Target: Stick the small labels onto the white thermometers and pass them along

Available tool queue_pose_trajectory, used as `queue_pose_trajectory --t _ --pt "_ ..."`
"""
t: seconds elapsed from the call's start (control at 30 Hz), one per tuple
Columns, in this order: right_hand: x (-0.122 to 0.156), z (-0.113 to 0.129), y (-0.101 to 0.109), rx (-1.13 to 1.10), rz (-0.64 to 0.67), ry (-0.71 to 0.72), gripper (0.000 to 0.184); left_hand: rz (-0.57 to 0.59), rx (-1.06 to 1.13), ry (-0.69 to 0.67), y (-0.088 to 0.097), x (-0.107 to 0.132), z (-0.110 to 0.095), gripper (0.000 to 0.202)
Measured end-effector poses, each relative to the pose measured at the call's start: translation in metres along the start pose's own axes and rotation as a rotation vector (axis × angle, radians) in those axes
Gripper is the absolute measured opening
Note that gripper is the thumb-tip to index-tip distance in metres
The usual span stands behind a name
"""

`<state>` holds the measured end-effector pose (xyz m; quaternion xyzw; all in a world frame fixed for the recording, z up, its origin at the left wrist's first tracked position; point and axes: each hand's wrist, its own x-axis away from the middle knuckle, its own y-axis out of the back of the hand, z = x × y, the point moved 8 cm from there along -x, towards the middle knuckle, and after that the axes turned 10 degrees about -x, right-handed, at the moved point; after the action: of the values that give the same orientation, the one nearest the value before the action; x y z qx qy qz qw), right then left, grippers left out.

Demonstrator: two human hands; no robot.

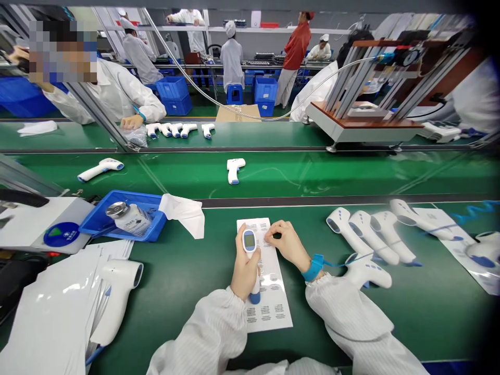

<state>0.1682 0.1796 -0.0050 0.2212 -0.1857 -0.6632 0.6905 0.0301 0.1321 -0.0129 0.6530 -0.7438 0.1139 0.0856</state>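
Observation:
My left hand (245, 272) is wrapped round a white infrared thermometer (249, 240) with a small grey screen and a blue base end, held over a label sheet (276, 284). Rows of small printed labels cover that white sheet, which lies on the green bench. Above the sheet's upper right edge, my right hand (288, 242) has thumb and forefinger pinched together; whatever is between the fingertips is too small to make out. A blue wrist strap (313, 267) circles my right wrist. Several more thermometers (373, 237) lie to the right of that hand.
Beyond the bench, single thermometers (235, 171) lie on a green conveyor belt (281, 179). At left are a blue tray (150, 233) holding a metal-capped bottle (130, 219), a stack of white sheets (42, 312) and another thermometer (117, 297). A co-worker's hand (132, 122) rests across the belt.

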Motion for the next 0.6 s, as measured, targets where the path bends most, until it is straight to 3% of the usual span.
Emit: queue_pose_trajectory --t 0.1,0.17,0.27,0.33,0.4,0.5,0.6 --pt "0.016 0.027 -0.001 0.057 0.077 0.177 0.011 -0.014 0.002 -0.007 0.001 0.000 0.001 0.068" --pt "0.033 0.041 -0.002 -0.061 0.207 0.203 0.012 -0.020 0.003 -0.017 0.002 0.000 0.002 0.068" --pt "0.052 0.044 -0.010 -0.395 0.488 -0.061 0.006 -0.072 -0.035 -0.083 0.006 0.000 -0.002 0.067" --pt "0.056 0.048 -0.014 -0.526 0.586 -0.204 0.008 -0.103 -0.062 -0.142 0.009 0.001 -0.006 0.065" --pt "0.044 0.057 -0.010 -0.500 0.511 -0.149 0.008 -0.087 -0.057 -0.161 0.008 0.000 -0.007 0.064" --pt "0.020 0.073 0.003 -0.346 0.277 0.059 0.006 -0.051 -0.043 -0.130 0.006 0.000 -0.005 0.065" --pt "0.005 0.079 0.003 -0.317 0.211 0.117 0.006 -0.061 -0.058 -0.112 0.006 0.000 -0.003 0.066"
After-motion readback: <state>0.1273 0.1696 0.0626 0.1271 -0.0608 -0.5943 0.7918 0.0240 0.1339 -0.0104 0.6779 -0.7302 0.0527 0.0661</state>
